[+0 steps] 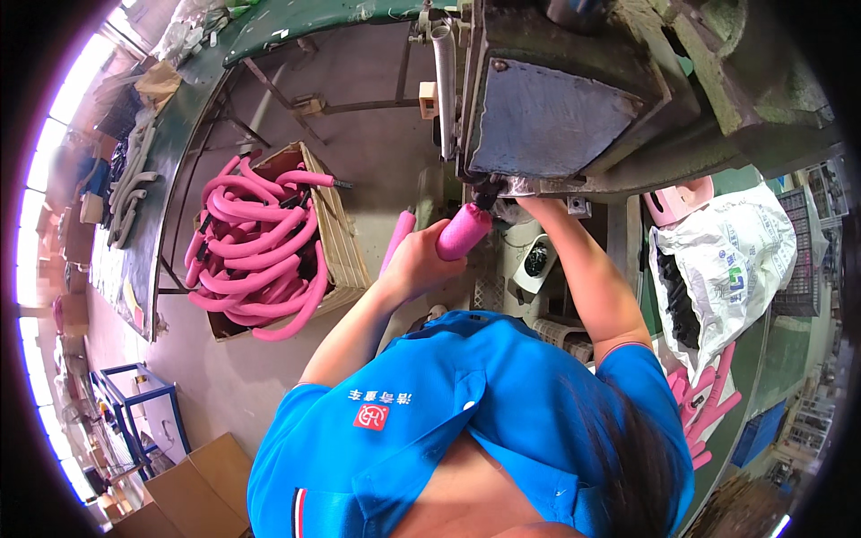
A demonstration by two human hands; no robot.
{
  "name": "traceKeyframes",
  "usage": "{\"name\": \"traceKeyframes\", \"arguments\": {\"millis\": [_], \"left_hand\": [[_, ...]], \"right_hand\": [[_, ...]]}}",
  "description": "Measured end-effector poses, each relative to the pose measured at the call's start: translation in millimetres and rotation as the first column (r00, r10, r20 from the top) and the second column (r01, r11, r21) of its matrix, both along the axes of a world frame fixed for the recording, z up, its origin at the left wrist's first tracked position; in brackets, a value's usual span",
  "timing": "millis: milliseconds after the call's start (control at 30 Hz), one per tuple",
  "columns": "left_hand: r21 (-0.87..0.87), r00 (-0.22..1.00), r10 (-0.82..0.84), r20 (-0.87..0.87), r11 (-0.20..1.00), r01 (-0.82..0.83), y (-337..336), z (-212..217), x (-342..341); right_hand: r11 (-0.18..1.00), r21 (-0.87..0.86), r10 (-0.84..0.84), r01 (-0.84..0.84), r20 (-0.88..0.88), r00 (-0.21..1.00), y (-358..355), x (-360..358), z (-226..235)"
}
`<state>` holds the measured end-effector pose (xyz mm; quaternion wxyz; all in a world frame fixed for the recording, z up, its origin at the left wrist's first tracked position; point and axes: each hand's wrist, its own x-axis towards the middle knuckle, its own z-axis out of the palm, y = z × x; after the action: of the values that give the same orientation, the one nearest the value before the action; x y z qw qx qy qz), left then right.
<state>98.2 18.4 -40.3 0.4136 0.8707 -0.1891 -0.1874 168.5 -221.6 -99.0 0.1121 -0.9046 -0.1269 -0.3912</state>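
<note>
A blue polo shirt [430, 421] fills the bottom centre of the frame, and both forearms rise from it toward the middle.

The left hand [420, 260], just left of centre, is clenched around a pink foam-covered handle [462, 231]. The handle juts out of the fist toward the upper right, its rounded end above the knuckles and its black tip [485, 199] pressed up against the underside of the grey machine [556, 117]. A second pink foam piece [397, 238] stands just beside the hand on its left.

The right forearm runs up from the lower right to the same spot. The right hand [529, 204] sits at the machine's lower edge, just right of the handle's tip; its fingers are tucked under the metal, so I cannot tell whether it grips anything.

To the left of centre, well apart from the hands, a cardboard box [345, 242] on the floor holds a heap of curved pink foam-covered tubes [260, 251]. At the right edge lies a white woven sack [726, 269], with more pink pieces [704, 403] below it.

Further off, in the upper left, a long green bench [188, 117] carries pale grey tubes [134, 179].
</note>
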Motion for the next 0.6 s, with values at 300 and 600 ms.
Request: {"name": "traceKeyframes", "arguments": {"millis": [300, 600], "left_hand": [[0.067, 0.98, -0.016, -0.198, 0.997, 0.03, -0.2, -9.9, 13.9], [0.069, 0.948, -0.092, -0.305, 0.991, 0.118, 8.4, -2.0, 26.1]], "right_hand": [[0.74, 0.656, 0.28, 0.147, -0.501, 0.819, -21.2, 15.5, -76.5], [-0.842, 0.453, 0.297, 0.295, -0.068, 0.952, -52.0, -81.5, -107.9]]}}
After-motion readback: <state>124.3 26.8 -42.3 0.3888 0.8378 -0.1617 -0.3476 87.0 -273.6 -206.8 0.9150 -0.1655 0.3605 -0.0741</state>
